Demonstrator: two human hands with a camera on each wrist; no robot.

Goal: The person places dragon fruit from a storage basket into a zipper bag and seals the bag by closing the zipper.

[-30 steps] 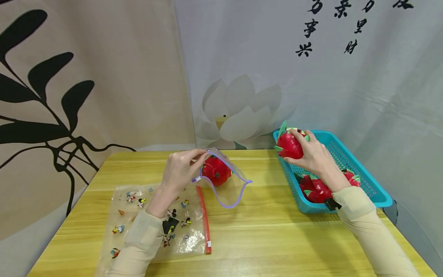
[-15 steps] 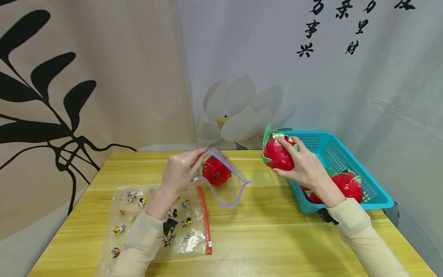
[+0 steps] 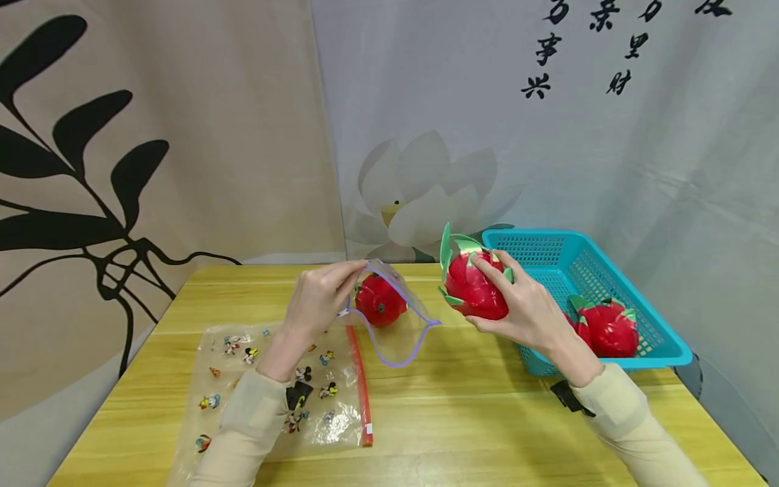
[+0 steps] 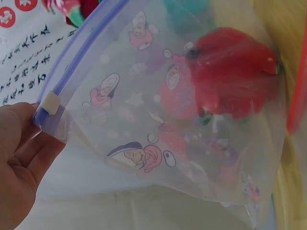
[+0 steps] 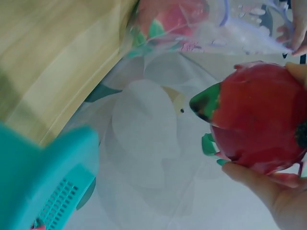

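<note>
My left hand (image 3: 319, 297) pinches the corner of a clear zip bag (image 4: 134, 96) with a purple-edged mouth and a white slider. The bag's mouth gapes toward the right in the head view. Inside it lies a red dragon fruit (image 3: 381, 301), also visible through the printed plastic in the left wrist view. My right hand (image 3: 526, 314) grips a second dragon fruit (image 3: 477, 285), red with green leaf tips, its fingers and thumb around the sides. That fruit is held in the air between the bag and the turquoise basket (image 3: 660, 331).
Several red dragon fruits (image 3: 611, 331) lie in the front of the basket at the right. A flat clear bag with a red zip edge (image 3: 360, 385) and cartoon prints lies under my left forearm on the wooden table (image 3: 450, 419). A printed curtain (image 3: 255, 135) hangs behind.
My right hand has carried the dragon fruit from over the basket leftward and slightly down, nearer the bag. My left hand and the bag have barely moved.
</note>
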